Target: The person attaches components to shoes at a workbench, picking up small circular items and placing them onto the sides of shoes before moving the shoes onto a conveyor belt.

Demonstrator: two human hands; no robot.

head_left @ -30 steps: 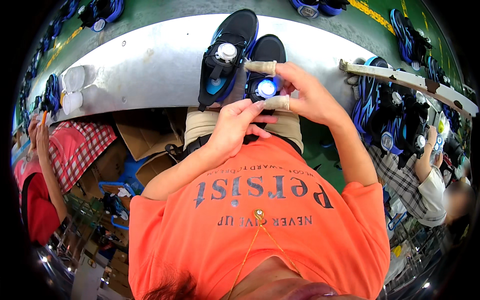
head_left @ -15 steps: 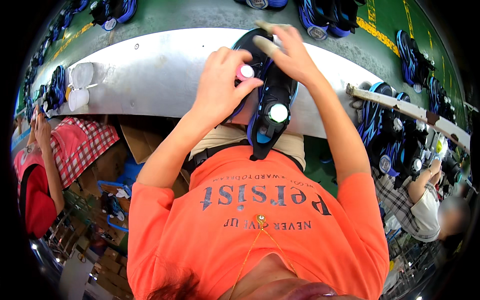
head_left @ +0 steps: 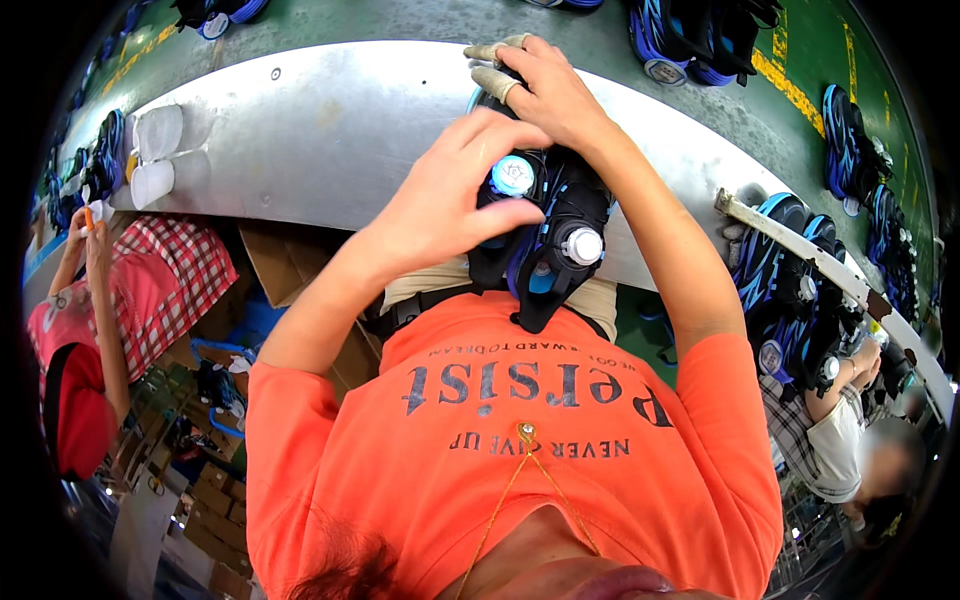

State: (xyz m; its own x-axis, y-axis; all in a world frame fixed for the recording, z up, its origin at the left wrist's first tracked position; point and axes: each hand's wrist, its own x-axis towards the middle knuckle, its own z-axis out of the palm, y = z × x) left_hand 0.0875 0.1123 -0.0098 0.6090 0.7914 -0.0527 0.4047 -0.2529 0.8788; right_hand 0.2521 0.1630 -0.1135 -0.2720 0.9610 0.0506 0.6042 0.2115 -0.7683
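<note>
Two black-and-blue sports shoes lie side by side at the bench's near edge, heels toward me. My left hand (head_left: 455, 195) curves around the left shoe (head_left: 489, 262), thumb and fingers on either side of a round blue-and-white piece (head_left: 512, 176) on its top. At the far toe end, my right hand (head_left: 555, 95) has its fingers bent over the shoe; beige finger covers sit on several fingertips. A round white piece (head_left: 583, 245) tops the right shoe (head_left: 580, 203), which neither hand clearly grips. Both toes are mostly hidden under my hands.
The pale metal bench (head_left: 300, 130) curves across in front of me. White plastic cups (head_left: 157, 132) stand on its left end. A metal rail (head_left: 790, 235) with more shoes beside it is at right. Co-workers sit on both sides. Further shoes (head_left: 690, 40) stand on the green surface beyond.
My right hand has shifted left and bends over the toe end. The left shoe's round piece, pink-edged before, now looks blue. The view has moved slightly.
</note>
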